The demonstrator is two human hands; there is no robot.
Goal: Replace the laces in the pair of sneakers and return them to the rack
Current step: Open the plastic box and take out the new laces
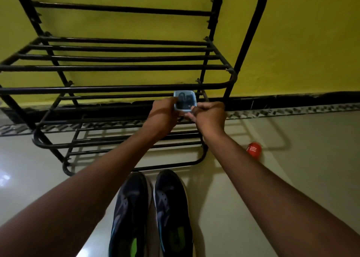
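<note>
Two dark navy sneakers stand side by side on the floor below me, the left one (130, 214) and the right one (172, 212), toes toward a black metal shoe rack (116, 89). No laces show on them. Both arms reach out in front of the rack. My left hand (162, 115) grips the left side of a small clear blue-rimmed box (184, 100) with dark coiled contents. My right hand (209, 116) pinches the box's lower right corner.
The rack's tube shelves stand against a yellow-green wall with a black skirting strip. An orange-red round object with white lettering (254, 151) lies on the pale tiled floor to the rack's right.
</note>
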